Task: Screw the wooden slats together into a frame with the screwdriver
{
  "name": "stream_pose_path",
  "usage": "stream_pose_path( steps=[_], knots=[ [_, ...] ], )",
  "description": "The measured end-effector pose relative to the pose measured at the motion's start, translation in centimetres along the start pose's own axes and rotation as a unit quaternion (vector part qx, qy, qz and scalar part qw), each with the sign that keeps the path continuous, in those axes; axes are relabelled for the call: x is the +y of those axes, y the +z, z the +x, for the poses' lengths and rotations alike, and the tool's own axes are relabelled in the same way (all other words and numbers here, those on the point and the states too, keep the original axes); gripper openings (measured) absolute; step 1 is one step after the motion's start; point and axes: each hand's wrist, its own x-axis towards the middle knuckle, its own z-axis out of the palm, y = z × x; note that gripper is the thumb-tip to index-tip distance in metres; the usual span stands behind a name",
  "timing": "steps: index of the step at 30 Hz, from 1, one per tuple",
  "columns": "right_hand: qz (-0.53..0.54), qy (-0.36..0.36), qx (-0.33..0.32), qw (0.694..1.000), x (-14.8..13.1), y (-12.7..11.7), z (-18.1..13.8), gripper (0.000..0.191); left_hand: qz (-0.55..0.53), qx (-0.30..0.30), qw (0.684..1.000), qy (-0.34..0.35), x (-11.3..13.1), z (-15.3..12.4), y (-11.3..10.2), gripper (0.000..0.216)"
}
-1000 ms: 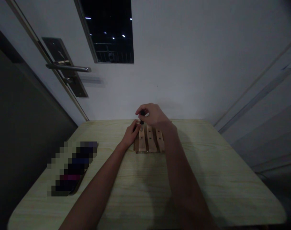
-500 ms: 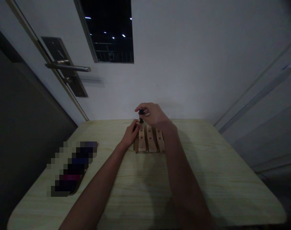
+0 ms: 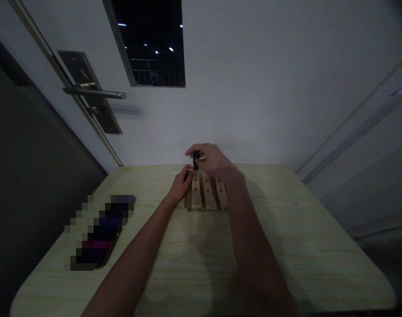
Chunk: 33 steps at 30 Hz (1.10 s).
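Note:
My right hand (image 3: 214, 159) is closed on the black handle of a screwdriver (image 3: 196, 159), holding it close to upright. Its metal shaft points down at the far part of the leftmost pale wooden strip; whether the tip sits in a screw is too small to tell. The strips, with small dark holes, lie side by side on a brown wooden block (image 3: 188, 200) on the table. My left hand (image 3: 181, 182) grips the block's left edge, its thumb near the screwdriver shaft. My right wrist and forearm hide the block's right end.
The pale wood-grain table (image 3: 174, 264) reaches back to a white door (image 3: 254, 88) with a metal lever handle (image 3: 98, 93) and a dark window. On the table's left lies a blurred-out dark flat object (image 3: 105, 233).
Both hands keep their places. The fingers of my right hand have shifted slightly on the screwdriver handle, and the block has not visibly moved.

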Motion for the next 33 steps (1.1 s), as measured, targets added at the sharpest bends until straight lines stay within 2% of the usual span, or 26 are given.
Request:
stream_pose_path(
  steps=[12, 21, 33],
  knots=[
    [0.000, -0.003, -0.015, 1.000, 0.17, -0.14, -0.02, 0.031, -0.003, 0.011, 1.000, 0.019, -0.50, 0.14, 0.12, 0.034],
    [0.037, 0.007, -0.027, 0.999, -0.05, -0.02, 0.13, 0.035, 0.006, 0.012, 1.000, 0.010, -0.48, 0.14, 0.08, 0.036],
    [0.034, -0.005, -0.030, 0.999, 0.25, 0.17, 0.22, 0.032, 0.004, 0.012, 1.000, 0.008, -0.15, 0.04, 0.05, 0.033]
  ],
)
